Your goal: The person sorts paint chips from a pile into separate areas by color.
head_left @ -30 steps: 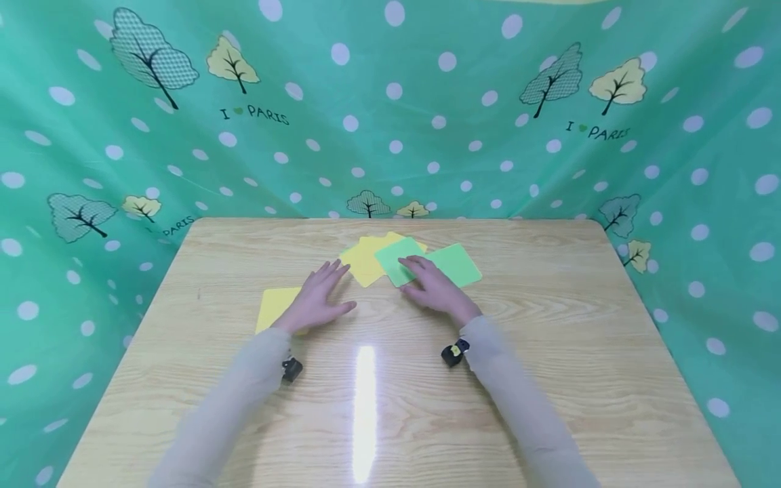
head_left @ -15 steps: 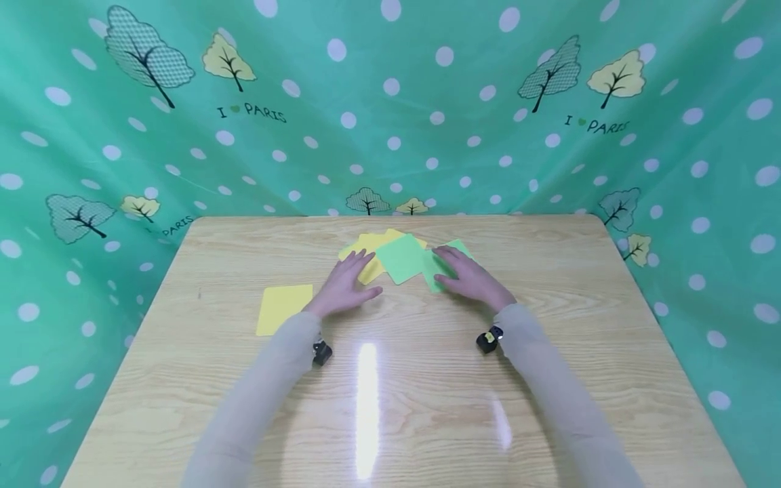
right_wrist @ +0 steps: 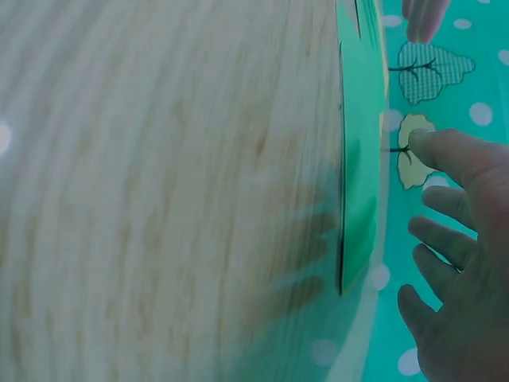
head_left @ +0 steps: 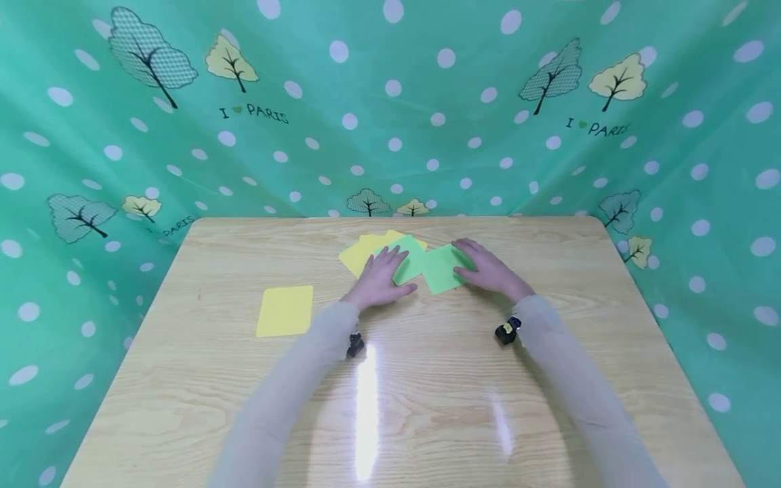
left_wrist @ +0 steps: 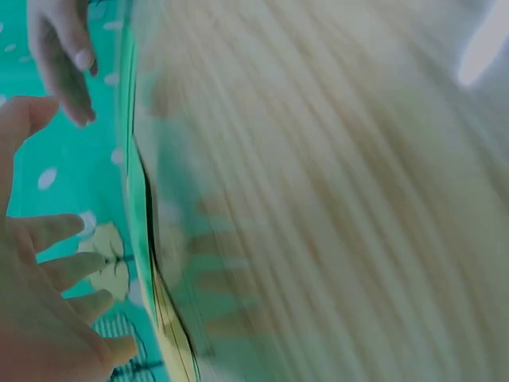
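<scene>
Two green square sheets of paper and several yellow ones lie overlapping at the table's far middle. In the head view, my left hand (head_left: 379, 281) hovers over the middle green sheet (head_left: 416, 255) and the fanned yellow sheets (head_left: 356, 256), hiding parts of both. My right hand (head_left: 488, 272) is over the right side of the other green sheet (head_left: 441, 271). Fingers are loosely spread on both hands, holding nothing. In the right wrist view, my right hand (right_wrist: 465, 263) appears raised above the green sheet (right_wrist: 362, 167). The left wrist view likewise shows my left hand (left_wrist: 48, 310) above the surface.
A single yellow sheet (head_left: 285, 311) lies apart, left of my left forearm. The wooden table (head_left: 439, 393) reflects a bright strip of light. A green dotted curtain (head_left: 390, 122) hangs behind and along both sides. A small black camera sits on each wrist.
Both hands have moved rightward across the sheets. The left hand has moved from beside the separate yellow sheet to the middle green one. The sheets look about where they were.
</scene>
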A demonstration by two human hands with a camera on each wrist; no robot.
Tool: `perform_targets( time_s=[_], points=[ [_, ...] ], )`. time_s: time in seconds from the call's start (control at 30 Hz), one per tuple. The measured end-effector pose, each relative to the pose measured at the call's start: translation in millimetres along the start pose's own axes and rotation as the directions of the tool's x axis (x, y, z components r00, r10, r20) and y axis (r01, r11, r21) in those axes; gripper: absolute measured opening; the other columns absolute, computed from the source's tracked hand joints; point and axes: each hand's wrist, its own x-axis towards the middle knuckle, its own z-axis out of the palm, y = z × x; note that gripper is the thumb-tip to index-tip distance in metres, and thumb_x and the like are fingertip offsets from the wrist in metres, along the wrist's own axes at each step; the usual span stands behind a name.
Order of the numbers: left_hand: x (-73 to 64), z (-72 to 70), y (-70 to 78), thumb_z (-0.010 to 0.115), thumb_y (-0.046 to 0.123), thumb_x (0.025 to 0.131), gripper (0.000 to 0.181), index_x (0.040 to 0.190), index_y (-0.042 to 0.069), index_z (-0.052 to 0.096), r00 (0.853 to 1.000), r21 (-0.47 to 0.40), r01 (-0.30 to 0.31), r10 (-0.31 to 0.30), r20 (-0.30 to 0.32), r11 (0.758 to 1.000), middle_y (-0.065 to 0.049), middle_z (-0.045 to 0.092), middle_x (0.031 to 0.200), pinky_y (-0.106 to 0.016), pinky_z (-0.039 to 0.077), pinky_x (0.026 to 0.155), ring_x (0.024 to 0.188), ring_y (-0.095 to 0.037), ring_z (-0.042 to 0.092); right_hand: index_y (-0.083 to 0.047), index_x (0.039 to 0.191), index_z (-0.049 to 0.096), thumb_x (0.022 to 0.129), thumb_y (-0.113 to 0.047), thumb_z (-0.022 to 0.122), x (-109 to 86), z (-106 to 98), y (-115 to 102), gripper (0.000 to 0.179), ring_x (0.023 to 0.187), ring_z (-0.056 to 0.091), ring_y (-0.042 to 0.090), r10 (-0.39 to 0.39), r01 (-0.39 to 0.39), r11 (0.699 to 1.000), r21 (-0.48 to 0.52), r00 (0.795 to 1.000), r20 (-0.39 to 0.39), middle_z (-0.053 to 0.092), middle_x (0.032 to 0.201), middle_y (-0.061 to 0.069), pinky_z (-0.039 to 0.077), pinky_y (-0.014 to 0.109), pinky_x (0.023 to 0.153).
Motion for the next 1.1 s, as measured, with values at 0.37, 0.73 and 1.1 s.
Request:
perform_targets(
  time_s=[0.37, 0.73, 1.1],
  points=[
    [22.4, 16.2, 25.9, 0.052, 0.061, 0.09, 0.087, 0.154, 0.01, 0.022, 0.998, 0.171, 0.022, -0.031, 0.052, 0.985, -0.012, 0.012, 0.16, -0.061, 0.002, 0.112, 0.145, -0.039, 0.003, 0.003, 0.149, 0.028, 0.086, -0.032, 0.07, -7.6, 0, 13, 0.084, 0.142, 0.01, 0.043, -0.006, 0.011, 0.999, -0.051, 0.996, 0.091, 0.022, 0.153, 0.026, 0.005, 0.055, 0.115],
    [29.1, 23.8, 33.5, 0.049, 0.068, 0.088, 0.097, 0.155, 0.008, 0.011, 0.987, 0.26, 0.058, -0.095, 0.132, 0.964, -0.007, 0.002, 0.161, -0.059, -0.002, 0.113, 0.145, -0.036, -0.005, 0.001, 0.148, 0.033, 0.087, -0.035, 0.07, -11.0, 7, 3, 0.079, 0.138, 0.016, 0.047, 0.003, 0.011, 0.991, -0.136, 0.995, 0.102, 0.025, 0.152, 0.025, 0.011, 0.062, 0.112],
    [33.8, 31.5, 22.9, 0.055, 0.066, 0.086, 0.1, 0.156, 0.011, 0.009, 0.982, 0.175, 0.093, -0.119, 0.147, 0.98, -0.003, 0.001, 0.162, -0.058, -0.009, 0.112, 0.145, -0.034, -0.008, -0.001, 0.148, 0.035, 0.086, -0.035, 0.071, -18.0, 14, 4, 0.078, 0.138, 0.018, 0.046, -0.013, 0.019, 0.997, -0.077, 0.997, 0.077, 0.027, 0.151, 0.023, 0.016, 0.063, 0.11]
  ],
)
